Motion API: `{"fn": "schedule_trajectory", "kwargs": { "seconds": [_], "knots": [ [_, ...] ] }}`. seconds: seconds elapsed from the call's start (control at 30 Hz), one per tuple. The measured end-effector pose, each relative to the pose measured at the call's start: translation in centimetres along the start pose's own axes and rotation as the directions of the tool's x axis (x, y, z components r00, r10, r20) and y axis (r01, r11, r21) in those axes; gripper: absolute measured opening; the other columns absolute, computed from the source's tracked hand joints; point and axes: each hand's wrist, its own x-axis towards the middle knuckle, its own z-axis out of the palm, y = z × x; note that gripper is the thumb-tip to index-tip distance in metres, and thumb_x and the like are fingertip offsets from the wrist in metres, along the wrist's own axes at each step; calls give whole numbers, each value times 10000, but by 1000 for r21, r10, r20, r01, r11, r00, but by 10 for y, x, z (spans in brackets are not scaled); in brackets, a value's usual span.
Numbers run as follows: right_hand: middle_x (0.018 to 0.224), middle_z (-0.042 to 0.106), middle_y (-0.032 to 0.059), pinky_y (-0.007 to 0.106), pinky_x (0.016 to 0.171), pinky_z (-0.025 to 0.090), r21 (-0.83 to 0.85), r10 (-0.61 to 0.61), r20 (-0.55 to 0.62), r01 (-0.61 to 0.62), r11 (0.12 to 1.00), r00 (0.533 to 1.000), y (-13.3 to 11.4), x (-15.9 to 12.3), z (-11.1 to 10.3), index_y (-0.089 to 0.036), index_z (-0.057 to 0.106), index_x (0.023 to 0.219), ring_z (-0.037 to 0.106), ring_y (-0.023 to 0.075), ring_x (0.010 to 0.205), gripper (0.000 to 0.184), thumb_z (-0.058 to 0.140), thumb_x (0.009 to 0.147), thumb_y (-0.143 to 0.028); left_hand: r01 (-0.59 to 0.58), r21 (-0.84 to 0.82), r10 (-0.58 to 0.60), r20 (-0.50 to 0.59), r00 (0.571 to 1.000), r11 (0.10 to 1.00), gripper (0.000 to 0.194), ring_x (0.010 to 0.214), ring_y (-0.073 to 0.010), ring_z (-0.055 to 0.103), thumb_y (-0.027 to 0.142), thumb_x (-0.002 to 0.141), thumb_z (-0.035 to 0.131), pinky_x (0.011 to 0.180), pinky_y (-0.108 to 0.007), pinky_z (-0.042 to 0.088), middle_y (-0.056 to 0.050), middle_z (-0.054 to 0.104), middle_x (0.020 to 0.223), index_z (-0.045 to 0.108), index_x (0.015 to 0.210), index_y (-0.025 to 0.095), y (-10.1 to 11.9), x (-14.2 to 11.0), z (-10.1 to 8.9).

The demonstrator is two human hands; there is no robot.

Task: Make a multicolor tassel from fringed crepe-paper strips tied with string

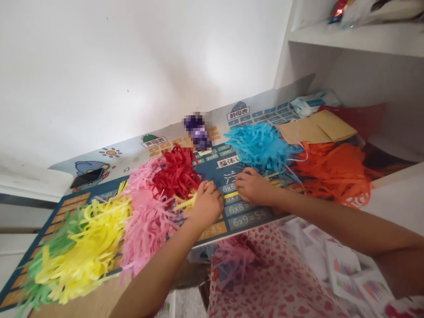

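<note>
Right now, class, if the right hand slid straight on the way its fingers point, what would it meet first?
The right hand would probably meet the left hand first; red paper shreds lie beyond, though depth is hard to judge.

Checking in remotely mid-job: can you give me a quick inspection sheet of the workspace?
surface: printed blue times-table chart, under the paper.
job's things: shredded paper bunches in yellow, green, pink, red, blue and orange.
clutter: pixelated purple object, brown envelope, wipes packet, printed cards on the lap.
hands: left hand curled over yellow strips; right hand on the chart, fingers bent.
cables: nothing seen; only a thin white thread by the blue paper.
surroundings: white wall, white shelf, heart-print clothing.
</note>
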Motion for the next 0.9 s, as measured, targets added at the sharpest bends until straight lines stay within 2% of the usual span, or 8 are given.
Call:
{"fn": "schedule_trajectory", "kwargs": {
  "seconds": [0.2, 0.3, 0.37, 0.43, 0.53, 0.63, 0.73, 0.9],
  "knots": [
    [937, 683, 61, 437, 884, 250, 70, 144, 27, -146, 987, 989, -2, 10, -3, -169, 650, 780, 497, 238, 1002, 116, 597, 841, -252, 62, 29, -61, -44, 997, 998, 190, 868, -218, 543, 173, 899, 523, 1013, -525, 300, -39, 639, 725, 646, 760, 212, 4, 0, 6],
    [933, 667, 72, 430, 875, 257, 22, 112, 25, -112, 993, 993, -18, 15, -7, -164, 643, 847, 489, 239, 972, 153, 568, 888, -290, 130, -5, -130, -87, 988, 991, 191, 890, -211, 558, 190, 914, 525, 1015, -510, 298, -31, 660, 743, 649, 771, 219, 8, -5, 10],
    [873, 651, 58, 418, 871, 259, -31, 62, 24, -62, 998, 998, -26, 15, -6, -168, 632, 845, 485, 224, 928, 175, 495, 939, -222, 156, -12, -156, -101, 983, 988, 184, 906, -205, 563, 183, 921, 523, 1036, -501, 282, -20, 670, 755, 655, 802, 229, 10, -9, 13],
    [829, 638, 45, 407, 876, 257, -82, 34, 10, -33, 996, 999, -27, 10, -2, -173, 623, 817, 477, 212, 899, 252, 422, 966, -146, 149, -9, -149, -93, 984, 989, 173, 930, -203, 565, 183, 932, 516, 1053, -495, 266, -15, 685, 784, 667, 872, 242, 11, -13, 15],
    [861, 654, 39, 400, 900, 250, -97, 45, -24, -47, 994, 999, -19, -3, 3, -181, 633, 842, 473, 206, 924, 272, 403, 983, -139, 123, -28, -125, -88, 988, 992, 166, 961, -208, 569, 205, 939, 526, 1052, -495, 264, -19, 706, 832, 681, 973, 255, 10, -19, 17],
    [909, 682, 35, 397, 902, 241, -14, 117, -36, -118, 993, 992, -7, -12, 7, -200, 660, 856, 482, 199, 947, 244, 452, 981, -177, 145, -123, -160, -117, 980, 982, 157, 957, -210, 580, 220, 921, 568, 1006, -478, 312, -16, 719, 860, 705, 976, 274, 6, -22, 19],
    [939, 698, 41, 386, 860, 251, 165, 264, -23, -257, 952, 964, 3, -13, 11, -215, 706, 809, 502, 204, 949, 201, 564, 940, -269, 226, -296, -276, -139, 951, 928, 135, 891, -197, 594, 278, 898, 610, 886, -400, 401, -18, 723, 853, 735, 848, 267, 2, -22, 23],
    [964, 695, 29, 339, 804, 271, 401, 418, 172, -451, 797, 892, 15, -9, 15, -252, 756, 791, 536, 205, 957, 96, 703, 838, -315, 323, -503, -411, -71, 909, 801, 167, 838, -192, 600, 312, 873, 640, 780, -339, 447, -40, 707, 805, 737, 771, 224, -2, -22, 26]
  ]
}}
